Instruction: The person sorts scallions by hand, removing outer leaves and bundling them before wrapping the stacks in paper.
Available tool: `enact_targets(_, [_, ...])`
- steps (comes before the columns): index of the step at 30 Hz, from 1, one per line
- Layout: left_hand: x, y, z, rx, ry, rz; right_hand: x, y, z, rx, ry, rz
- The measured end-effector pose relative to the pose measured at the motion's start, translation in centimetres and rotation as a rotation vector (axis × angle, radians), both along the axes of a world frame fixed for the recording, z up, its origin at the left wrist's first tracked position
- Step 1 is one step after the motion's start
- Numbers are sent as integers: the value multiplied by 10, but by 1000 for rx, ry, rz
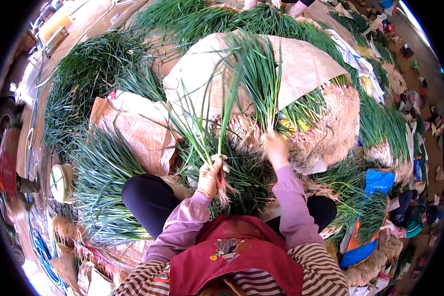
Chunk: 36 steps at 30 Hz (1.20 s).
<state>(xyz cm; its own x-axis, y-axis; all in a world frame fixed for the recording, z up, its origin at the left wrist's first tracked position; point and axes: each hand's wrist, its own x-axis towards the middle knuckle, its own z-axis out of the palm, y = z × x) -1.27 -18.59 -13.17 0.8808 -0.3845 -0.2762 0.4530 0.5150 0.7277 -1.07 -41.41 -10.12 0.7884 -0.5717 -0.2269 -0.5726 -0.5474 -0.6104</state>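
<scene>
Closed around the pale lower stems of a few green onions (201,143), my left hand (210,175) is in front of my body. Their leaves fan upward and their reddish roots hang below the fist. My right hand (276,148) reaches forward to the white base of a larger bunch of green onions (261,81). That hand is blurred, and its fingers cannot be made out. The bunch lies on a beige cloth (301,61), which partly covers a round heap of green onions with a thick fringe of pale roots (330,123).
Piles of green onions (98,182) surround me on the left, with a tan sack (135,130) on them. At far left stands a pale round container (61,182). A blue and orange bag (362,246) is at right, near another person (412,222). More hands (298,7) show at the top.
</scene>
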Motion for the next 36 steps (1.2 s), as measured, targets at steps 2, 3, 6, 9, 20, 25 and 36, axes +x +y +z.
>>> enact_targets(2, [-2,-9,3,-87,48,-97,22,-37,-10,-291,-103,-173])
enact_targets(3, [-3,-12,3,-150,94,-128,28,-59,-25,-335,-35,-100])
enact_targets(6, [4,-2,-13,-194,240,-163,33,-44,-9,-230,-68,-43])
enact_targets(9, [3,-6,-2,-78,213,-188,-9,-5,-8,-179,-253,-24])
enact_targets(20, [-11,-19,-17,198,158,-258,-55,70,-38,1202,-123,-27])
enact_targets(25, [-14,-14,-9,108,169,-242,-31,80,-55,452,-276,83])
enact_targets(36, [-18,-11,-15,122,166,-249,-79,18,-87,-91,515,569])
